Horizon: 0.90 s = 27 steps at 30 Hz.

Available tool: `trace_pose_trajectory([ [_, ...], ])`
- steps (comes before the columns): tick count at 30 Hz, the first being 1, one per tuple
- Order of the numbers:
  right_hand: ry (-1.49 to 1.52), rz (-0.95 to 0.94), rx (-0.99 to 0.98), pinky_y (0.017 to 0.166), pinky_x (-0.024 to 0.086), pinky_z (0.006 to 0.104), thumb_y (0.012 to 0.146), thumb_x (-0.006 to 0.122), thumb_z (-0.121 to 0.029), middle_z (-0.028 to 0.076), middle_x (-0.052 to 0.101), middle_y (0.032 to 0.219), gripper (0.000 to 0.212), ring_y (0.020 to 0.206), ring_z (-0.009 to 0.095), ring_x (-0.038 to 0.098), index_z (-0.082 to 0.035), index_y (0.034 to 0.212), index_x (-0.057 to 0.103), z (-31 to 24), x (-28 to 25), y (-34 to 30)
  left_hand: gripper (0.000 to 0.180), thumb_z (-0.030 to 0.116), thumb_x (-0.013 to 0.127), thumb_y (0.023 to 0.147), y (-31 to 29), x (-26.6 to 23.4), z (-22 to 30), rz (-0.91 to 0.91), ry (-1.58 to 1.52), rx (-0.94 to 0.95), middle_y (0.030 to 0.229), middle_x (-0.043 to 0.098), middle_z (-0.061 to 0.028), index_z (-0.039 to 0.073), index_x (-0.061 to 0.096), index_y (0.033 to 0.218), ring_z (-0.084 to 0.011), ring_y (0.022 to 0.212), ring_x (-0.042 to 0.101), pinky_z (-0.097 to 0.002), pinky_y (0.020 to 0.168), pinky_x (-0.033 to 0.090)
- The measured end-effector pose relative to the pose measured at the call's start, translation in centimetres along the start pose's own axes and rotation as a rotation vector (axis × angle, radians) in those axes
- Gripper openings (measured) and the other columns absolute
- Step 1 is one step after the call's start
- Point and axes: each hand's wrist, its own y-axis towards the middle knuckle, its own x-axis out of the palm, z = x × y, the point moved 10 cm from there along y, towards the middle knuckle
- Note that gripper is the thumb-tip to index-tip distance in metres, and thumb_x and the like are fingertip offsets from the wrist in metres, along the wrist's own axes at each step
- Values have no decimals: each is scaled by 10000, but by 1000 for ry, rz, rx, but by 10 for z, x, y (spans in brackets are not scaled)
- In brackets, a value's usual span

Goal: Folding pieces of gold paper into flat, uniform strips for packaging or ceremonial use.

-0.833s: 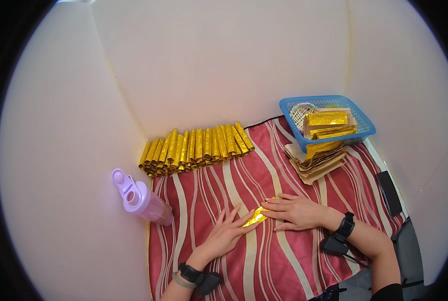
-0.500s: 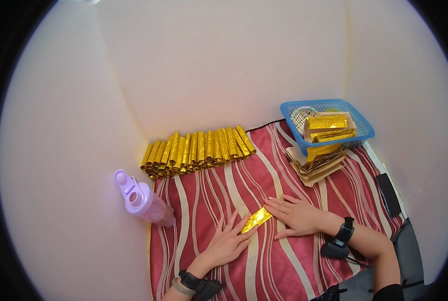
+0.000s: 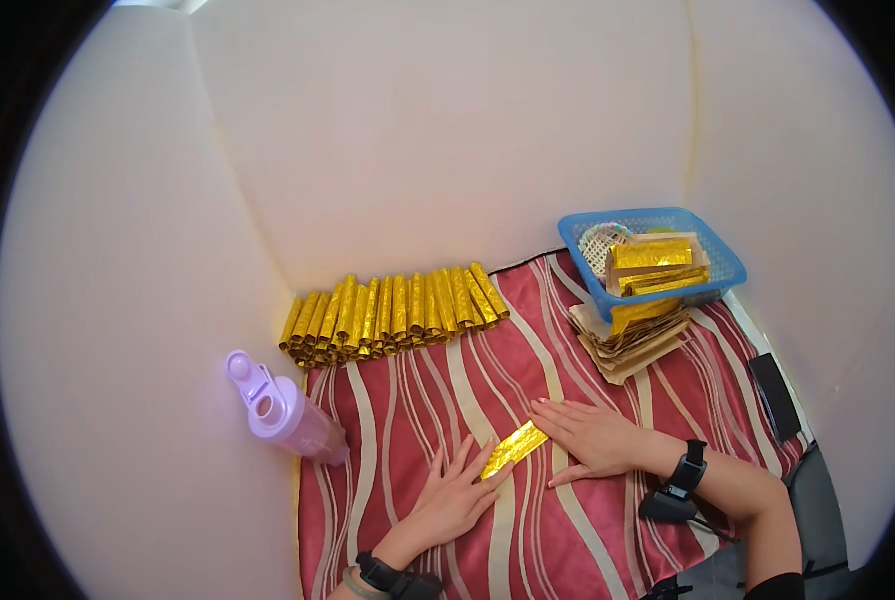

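Observation:
A narrow piece of shiny gold foil paper (image 3: 515,448) lies slantwise on the striped cloth between my hands. My left hand (image 3: 451,502) rests flat with its fingers stretched out, the fingertips on the paper's near left end. At the far right end, the fingertips of my right hand (image 3: 597,441) press on the paper; those fingers are straight and the thumb is spread away. Neither hand is closed round anything. Whether the paper is folded or rolled, I cannot tell.
Stacked gold paper rolls (image 3: 395,312) line the back left. A lilac shaker bottle (image 3: 292,415) stands at the left edge. At the back right, a blue basket (image 3: 732,268) holds gold and brown papers, beside a brown paper stack (image 3: 627,350). A black phone-like slab (image 3: 774,398) lies far right.
The whole view has tipped slightly, so things sit a little lower in the picture. A bit more of the gold paper shows between my hands, which have hardly moved on it.

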Motion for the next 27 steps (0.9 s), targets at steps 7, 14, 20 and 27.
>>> trace_pose_trajectory([
  [7, 1, 32, -6, 1148, 234, 427, 855, 466, -687, 253, 289, 1495, 956, 1399, 345, 289, 48, 1438, 282, 3, 2, -4, 455, 281, 454, 984, -20, 0, -4, -44, -27, -49, 1579, 196, -92, 248, 430, 1438, -370, 1460, 87, -626, 1112, 50],
  [14, -30, 20, -20, 1144, 230, 452, 848, 450, -713, 260, 283, 1494, 888, 1397, 360, 291, -81, 1460, 334, 0, 4, -5, 319, 237, 578, 929, -24, -41, -27, 159, -426, 13, 1459, 454, -39, 213, 652, 1238, -319, 1445, 207, -584, 1130, 103],
  [20, -19, 45, -13, 1138, 232, 468, 844, 463, -711, 245, 284, 1500, 877, 1401, 347, 288, -92, 1455, 350, 1, 2, -4, 574, 148, 468, 968, 27, -39, 17, 106, -367, 203, 1559, 210, -167, 28, 248, 1483, -329, 1441, 205, -497, 1151, 179],
  [27, -27, 39, -29, 1135, 232, 478, 838, 473, -707, 226, 291, 1501, 893, 1409, 334, 276, -79, 1459, 337, -2, -3, -2, 669, 346, 453, 985, 25, 4, 20, -60, 28, 108, 1563, 165, -188, -3, 185, 1489, -287, 1457, 156, -500, 1156, 161],
])
